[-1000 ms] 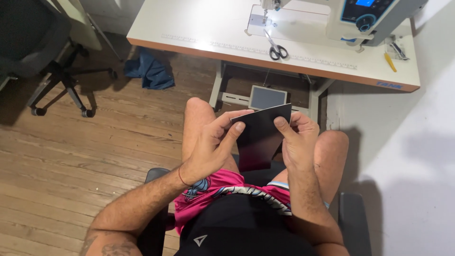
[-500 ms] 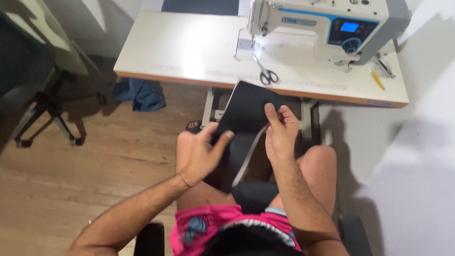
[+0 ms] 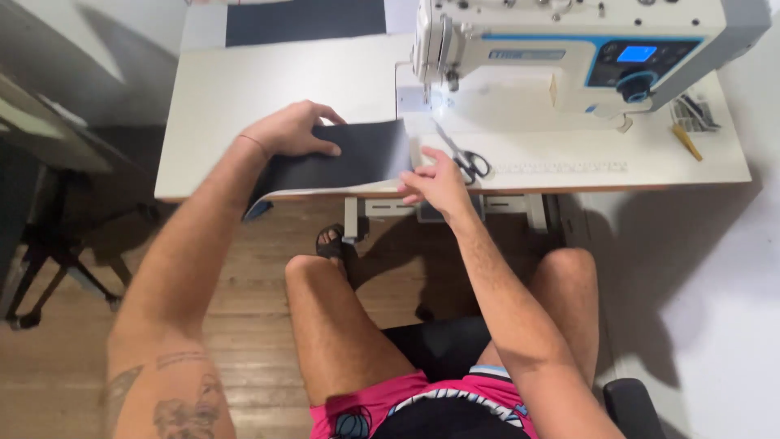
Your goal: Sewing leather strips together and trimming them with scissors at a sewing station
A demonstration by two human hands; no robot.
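Black fabric sheet (image 3: 341, 158) lies on the tabletop (image 3: 244, 89) edge, left of the sewing machine (image 3: 561, 49). My left hand (image 3: 288, 130) presses flat on it; my right hand (image 3: 435, 179) pinches its right edge, beside the scissors (image 3: 465, 158).

A white table (image 3: 244, 89) spans twelve o'clock, a white sewing machine (image 3: 561, 49) on it at one o'clock. Wooden plank floor (image 3: 73, 358) fills eight o'clock. A dark chair base (image 3: 32, 260) stands at nine o'clock, a pale wall (image 3: 723, 325) at four.

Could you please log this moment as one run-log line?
left hand: flat on dark fabric | right hand: pinching its edge | scissors: beside
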